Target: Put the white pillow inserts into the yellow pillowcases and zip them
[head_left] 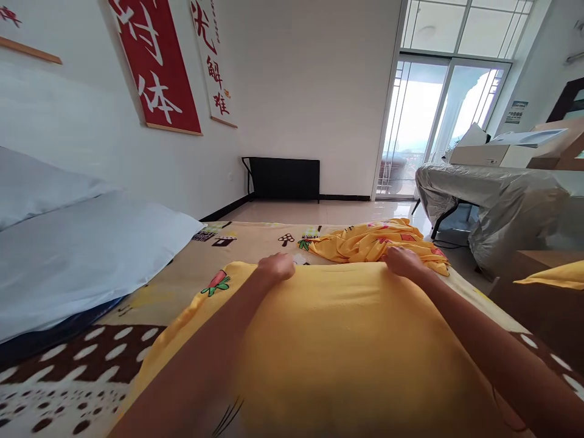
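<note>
A yellow cloth (337, 328) with a red carrot print spreads in front of me, its far edge pulled straight between my hands. My left hand (277, 266) is closed on that edge, left of its middle. Farther right, my right hand (402, 261) grips the same edge with its fingers bent round it. Just beyond lies a crumpled yellow printed cloth (365, 240), close behind my right hand. Beneath everything is a bed with a beige patterned sheet (255, 234). The near part of the yellow cloth is blurred.
White pillows (91, 243) are stacked on the left. On the right stand a cardboard box (524, 298) with a yellow cloth corner (554, 277) above it, and a plastic-wrapped table (493, 182) bearing boxes. A black panel (285, 178) leans near the far wall.
</note>
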### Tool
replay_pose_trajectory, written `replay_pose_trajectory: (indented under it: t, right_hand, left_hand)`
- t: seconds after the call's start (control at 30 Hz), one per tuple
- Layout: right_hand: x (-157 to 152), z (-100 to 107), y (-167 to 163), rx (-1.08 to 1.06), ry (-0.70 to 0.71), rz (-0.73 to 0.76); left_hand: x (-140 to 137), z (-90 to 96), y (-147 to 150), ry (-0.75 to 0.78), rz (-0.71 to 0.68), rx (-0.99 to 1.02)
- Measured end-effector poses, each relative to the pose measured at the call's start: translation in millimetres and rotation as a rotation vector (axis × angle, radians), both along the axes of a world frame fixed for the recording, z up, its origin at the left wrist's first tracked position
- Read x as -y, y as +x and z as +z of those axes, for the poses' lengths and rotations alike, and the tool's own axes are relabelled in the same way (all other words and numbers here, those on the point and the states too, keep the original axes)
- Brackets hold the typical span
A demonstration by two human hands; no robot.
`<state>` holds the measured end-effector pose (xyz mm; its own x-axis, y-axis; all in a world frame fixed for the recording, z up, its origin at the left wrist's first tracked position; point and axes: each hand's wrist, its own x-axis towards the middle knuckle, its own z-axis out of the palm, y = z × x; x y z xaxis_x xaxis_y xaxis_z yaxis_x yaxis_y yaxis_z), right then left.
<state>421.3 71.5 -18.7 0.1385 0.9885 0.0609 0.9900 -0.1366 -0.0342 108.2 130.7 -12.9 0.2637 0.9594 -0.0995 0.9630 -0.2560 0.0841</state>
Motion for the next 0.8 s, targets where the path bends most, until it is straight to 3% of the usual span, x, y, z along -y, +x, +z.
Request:
replay_pose_trajectory:
  t: [0.07,0.13,0.2,0.3,0.4,0.53,0.63,0.8]
  right_hand:
    - [-16.8,15.7,-42.2,0.027,0.007,0.108]
    - [-32.2,16.0,-78.9,0.045,-0.019,0.197]
    - [-43.4,0.4,-102.4,0.045,-0.058,0.274]
    - [-50.7,-36.6,-111.5,0.003,-0.102,0.37]
    - [-51.5,-60.2,-100.0,-0.055,-0.098,0.434]
    - [-53.3,-58.7,-64.5,-0.227,-0.113,0.565]
    - [-55.8,-54.7,-29.5,-0.421,-0.145,0.594]
    - [-61.8,-65.1,21.8,-0.549,-0.171,0.476]
  left_hand:
    - [-3.6,9.0,42.3,-0.072,-0.112,-0.027]
    - [-6.0,7.3,73.1,-0.128,-0.196,-0.043]
    - [-6.9,-5.9,86.9,-0.143,-0.248,-0.035]
    - [-7.3,-35.2,82.6,-0.118,-0.297,0.022]
    - [-9.4,-53.9,69.2,-0.126,-0.349,0.084]
    - [-17.7,-53.5,46.0,-0.187,-0.391,0.168]
    - [-26.6,-47.2,13.1,-0.236,-0.301,0.245]
    - [-41.3,-40.5,-57.3,-0.332,-0.115,0.319]
